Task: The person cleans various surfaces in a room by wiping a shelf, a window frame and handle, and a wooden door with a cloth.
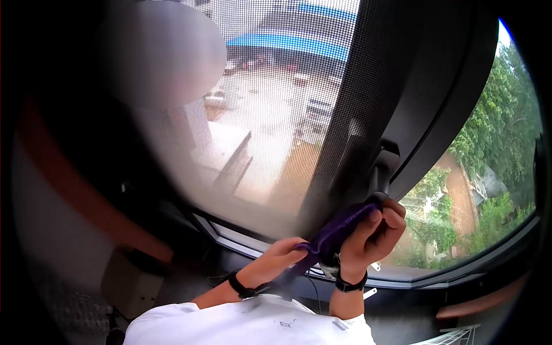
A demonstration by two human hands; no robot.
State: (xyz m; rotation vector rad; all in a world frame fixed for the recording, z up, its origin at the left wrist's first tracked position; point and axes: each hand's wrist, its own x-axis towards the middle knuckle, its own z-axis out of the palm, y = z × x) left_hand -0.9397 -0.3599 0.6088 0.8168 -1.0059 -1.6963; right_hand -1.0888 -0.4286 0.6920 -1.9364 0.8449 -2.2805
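Observation:
A purple cloth is stretched between my two hands, in front of the window. My left hand pinches its lower left end between thumb and fingers. Higher up, my right hand grips the upper right end, with the fingers curled round it. Just above the right hand is the dark window handle, close to the cloth's upper edge; I cannot tell whether they touch. Both wrists wear black bands.
A mesh screen fills the window on the left, and a clear pane on the right shows trees. The sill runs below. A box-like thing stands at lower left, and a white wire rack at lower right.

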